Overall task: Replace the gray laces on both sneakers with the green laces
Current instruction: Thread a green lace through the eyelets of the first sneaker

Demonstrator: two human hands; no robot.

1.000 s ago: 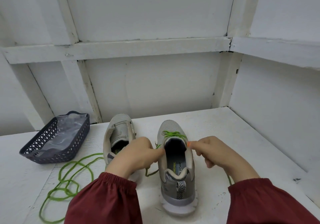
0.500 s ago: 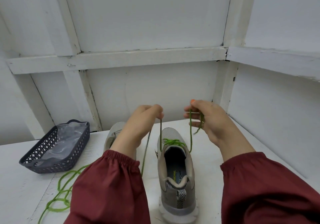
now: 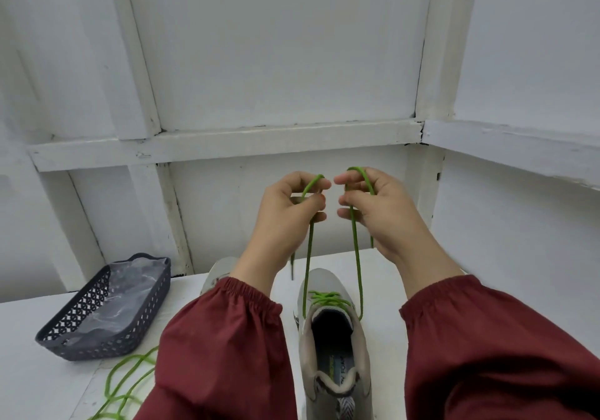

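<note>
A grey sneaker (image 3: 334,348) stands on the white table (image 3: 39,374), toe pointing away, with a green lace (image 3: 326,298) crossed through its upper eyelets. Both lace ends run straight up from the shoe. My left hand (image 3: 289,211) pinches the left end, and my right hand (image 3: 376,205) holds the right end looped over its fingers. The two hands are raised high above the shoe, almost touching. A second grey sneaker (image 3: 217,273) lies behind my left sleeve, mostly hidden. Another green lace (image 3: 126,384) lies loose on the table at lower left.
A dark grey perforated basket (image 3: 107,312) holding greyish material sits at the left of the table. White panelled walls close in behind and on the right.
Both hands rose from the sneaker's collar to well above it, pulling the two green lace ends up taut, then moved closer together. The camera tilted upward.
</note>
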